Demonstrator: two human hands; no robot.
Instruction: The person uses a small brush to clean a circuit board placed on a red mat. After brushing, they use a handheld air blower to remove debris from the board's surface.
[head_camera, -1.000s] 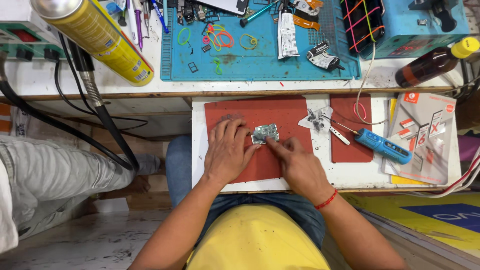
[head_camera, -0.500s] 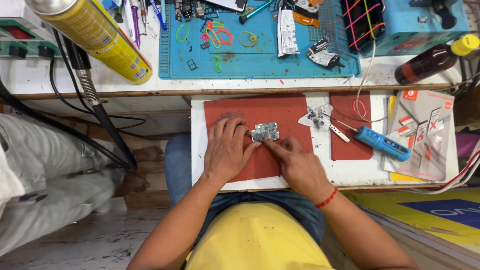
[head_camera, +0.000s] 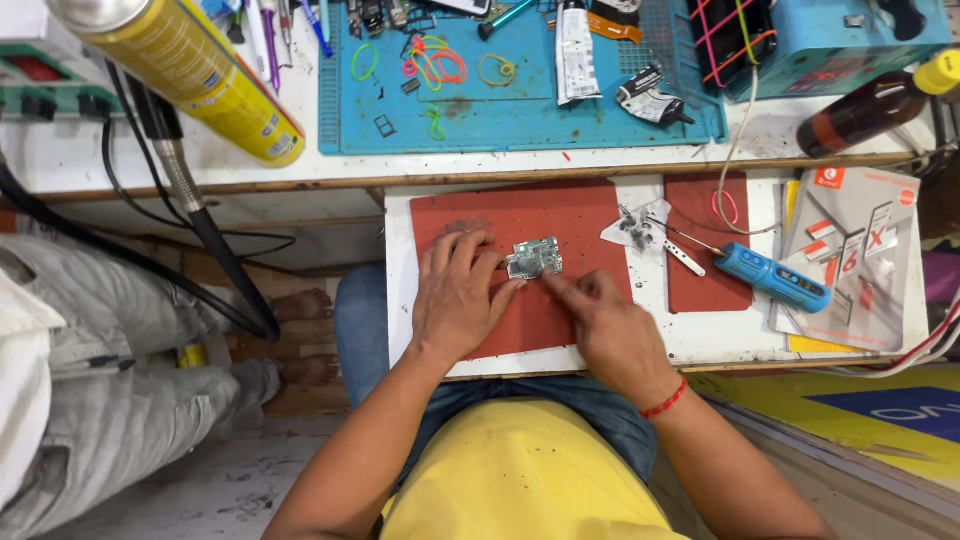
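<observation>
Little has moved since the earlier frames: both hands stay over the small circuit board (head_camera: 533, 258) at the centre of the frame, and the right hand (head_camera: 610, 325) has only shifted slightly, its forefinger now stretched toward the board's lower right corner. The left hand (head_camera: 458, 290) lies flat with its fingers (head_camera: 497, 262) pressing on the board's left edge, pinning it rather than gripping it; the right hand's other fingers are loosely curled and hold nothing that shows. The board lies on the red mat (head_camera: 520, 215) on a white pull-out table (head_camera: 700, 340) above the person's lap. To the right sit a small heap of screws on a scrap of paper (head_camera: 632, 226), metal tweezers (head_camera: 683, 256) and a blue screwdriver (head_camera: 772, 277), all lying untouched, then a printed card packet (head_camera: 850, 260). Along the upper part of the frame a blue work mat (head_camera: 500, 115) carries coloured rubber bands (head_camera: 440, 60), a brown bottle (head_camera: 875, 105) lies at upper right, and a yellow spray can (head_camera: 190, 75) at upper left. Judging by the loose screws and the bare board, disassembly looks done; the work on the board itself appears unfinished.
</observation>
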